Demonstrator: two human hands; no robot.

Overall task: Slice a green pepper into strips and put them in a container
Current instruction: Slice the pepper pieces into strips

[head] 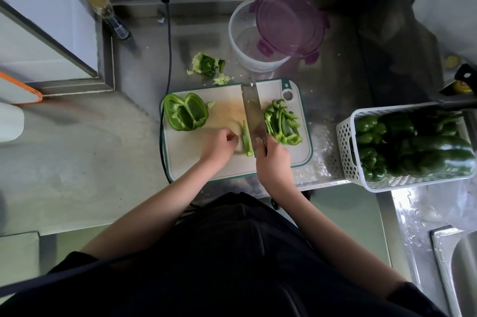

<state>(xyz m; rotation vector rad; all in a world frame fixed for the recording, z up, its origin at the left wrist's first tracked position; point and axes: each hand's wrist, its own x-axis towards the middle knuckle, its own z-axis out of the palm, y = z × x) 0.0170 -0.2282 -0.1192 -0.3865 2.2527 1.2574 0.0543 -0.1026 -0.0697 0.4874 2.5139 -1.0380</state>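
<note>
A: Logging hands first. Right hand [274,155] grips the handle of the cleaver [253,120], fingers wrapped round it; blade stands edge-down on the cutting board [206,164], just right of one cut strip [247,139].

B: Left hand [219,145]?

A: Fingers curled, resting on the board just left of that strip. Whether they touch it, cannot tell; that part is blurred.

B: Location of pepper material?

A: Pile of strips [282,123] on the board, right of the blade. Uncut pepper half [185,115] at the board's left end, hollow side up. Core and trimmings [206,66] lie on the bench [77,148] behind the board.

B: Container?

A: Clear round container [245,40] behind the board, purple lid [290,23] tilted across its rim. White basket [346,151] of whole peppers at right.
</note>
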